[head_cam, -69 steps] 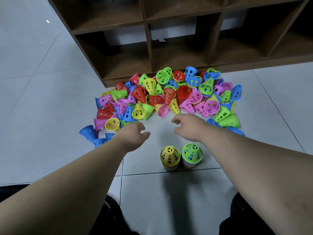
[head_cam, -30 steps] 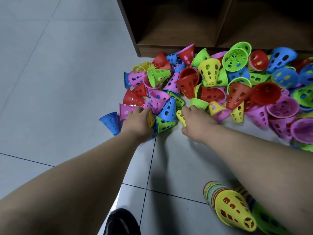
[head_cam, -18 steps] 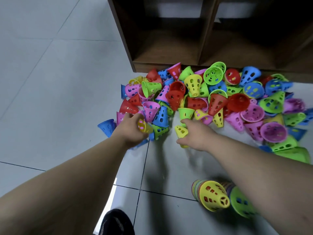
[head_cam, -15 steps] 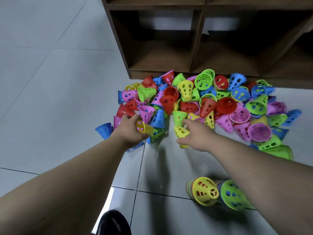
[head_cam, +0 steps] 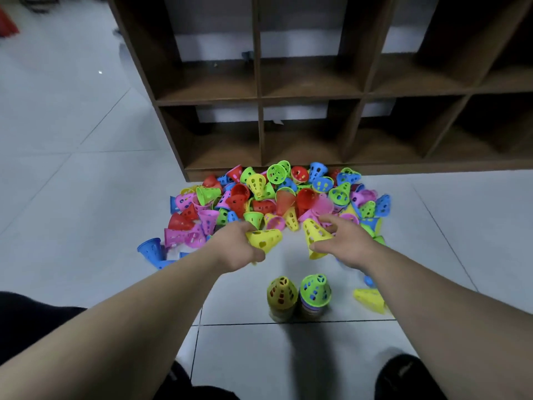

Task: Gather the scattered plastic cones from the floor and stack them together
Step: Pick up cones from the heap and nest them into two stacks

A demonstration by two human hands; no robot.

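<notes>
Yellow left cone (head_cam: 264, 240) — left grip (head_cam: 235, 249) clasps | right cone (head_cam: 315, 238) — right grip (head_cam: 350, 246) clasps, palm hidden

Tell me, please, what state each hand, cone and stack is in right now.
left hand: grips a yellow cone, held sideways.
right hand: holds a second yellow cone, tip upward.
yellow-topped stack: standing upright.
green-topped stack: upright beside it.
cone pile: scattered, unstacked.
stray yellow cone: lying on its side.
</notes>
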